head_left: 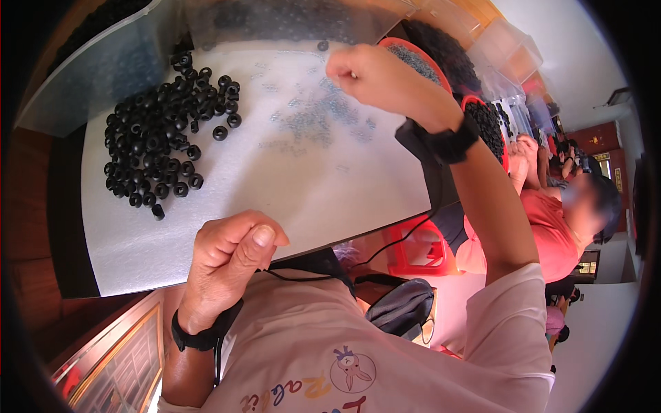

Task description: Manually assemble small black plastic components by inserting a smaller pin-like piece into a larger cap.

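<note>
My left hand is closed near the front edge of the table, thumb pressed against the curled fingers; anything inside it is hidden. Farther off, my right hand reaches over the back of the table, its fingers curled into a pinch whose content I cannot make out. Just below and left of it lie scattered small shiny bluish pieces, perhaps springs. A heap of round black knob-like parts with holes covers the left side of the white tabletop sheet.
A clear plastic bin stands at the back left. Red basins of small grey pieces and black parts line the right. A red stool is beyond the front edge. Another person sits at the right. Cables run from my wristbands.
</note>
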Demonstrator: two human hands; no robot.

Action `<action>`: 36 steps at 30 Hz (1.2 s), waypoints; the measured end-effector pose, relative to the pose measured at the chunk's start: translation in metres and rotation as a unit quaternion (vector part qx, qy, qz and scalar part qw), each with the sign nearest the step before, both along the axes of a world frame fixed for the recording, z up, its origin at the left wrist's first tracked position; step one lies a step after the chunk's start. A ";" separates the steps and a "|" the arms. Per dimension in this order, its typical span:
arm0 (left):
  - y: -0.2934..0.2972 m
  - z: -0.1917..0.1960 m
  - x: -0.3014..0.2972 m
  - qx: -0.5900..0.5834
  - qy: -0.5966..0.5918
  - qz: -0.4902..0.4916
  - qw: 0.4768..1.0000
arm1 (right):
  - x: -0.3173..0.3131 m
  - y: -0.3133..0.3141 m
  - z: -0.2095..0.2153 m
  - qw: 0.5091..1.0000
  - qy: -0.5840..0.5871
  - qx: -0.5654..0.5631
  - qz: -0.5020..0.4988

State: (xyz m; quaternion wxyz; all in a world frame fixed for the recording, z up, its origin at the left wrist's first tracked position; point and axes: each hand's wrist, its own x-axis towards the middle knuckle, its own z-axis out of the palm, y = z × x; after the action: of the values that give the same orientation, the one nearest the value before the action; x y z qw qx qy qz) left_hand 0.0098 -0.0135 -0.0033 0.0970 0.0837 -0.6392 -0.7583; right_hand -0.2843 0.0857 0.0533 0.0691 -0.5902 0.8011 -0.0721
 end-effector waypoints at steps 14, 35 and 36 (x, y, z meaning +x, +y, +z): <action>0.000 0.002 0.000 0.007 0.001 0.004 1.000 | 0.088 0.062 -0.007 0.998 0.015 0.050 0.027; -0.003 0.003 0.001 -0.028 0.004 -0.026 0.999 | 0.100 -0.006 0.004 0.991 -0.087 -0.077 0.072; -0.002 0.004 0.000 -0.030 -0.006 -0.032 0.999 | 0.099 -0.012 0.002 0.989 -0.070 -0.098 0.082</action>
State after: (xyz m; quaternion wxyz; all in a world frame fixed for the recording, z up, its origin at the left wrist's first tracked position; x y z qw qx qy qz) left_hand 0.0101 -0.0158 0.0004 0.0716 0.0644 -0.6648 -0.7408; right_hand -0.1852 0.0732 0.0554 0.0725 -0.6511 0.7325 -0.1852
